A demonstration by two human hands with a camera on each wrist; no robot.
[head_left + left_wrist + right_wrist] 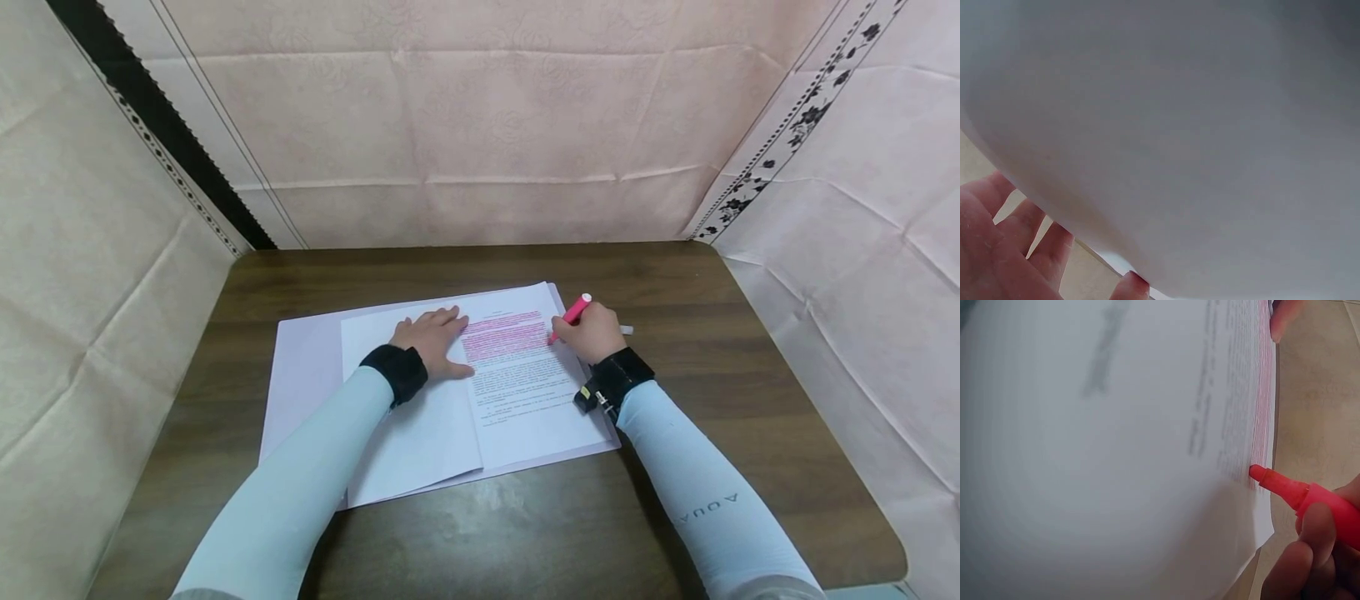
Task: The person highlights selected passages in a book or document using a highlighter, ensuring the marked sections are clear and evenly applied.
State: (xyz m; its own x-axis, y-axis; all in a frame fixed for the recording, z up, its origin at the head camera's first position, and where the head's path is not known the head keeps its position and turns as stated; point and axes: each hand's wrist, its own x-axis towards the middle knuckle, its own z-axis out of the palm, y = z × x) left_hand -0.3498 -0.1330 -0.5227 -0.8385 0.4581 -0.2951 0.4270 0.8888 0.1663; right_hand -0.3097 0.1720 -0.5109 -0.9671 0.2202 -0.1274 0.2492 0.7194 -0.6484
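Observation:
A pink highlighter [577, 309] is gripped in my right hand [597, 335], its tip touching the right edge of the printed text. In the right wrist view, thumb and fingers pinch the highlighter's barrel [1337, 515]. Pink strokes cover the upper lines of the printed page [536, 433]; the lower lines are plain black. On the blank left page [420, 446], my left hand [431, 340] rests with fingers spread, its thumb beside the text. The left wrist view shows mostly pale paper [1179, 156] and those fingers at the lower left.
Under the pages lies a pale lilac folder or cover [306, 367] on the brown wooden table [480, 542]. A small whitish piece [627, 330] shows just past my right hand; its kind is unclear. Creased cloth hangings [465, 125] enclose the table's back and sides.

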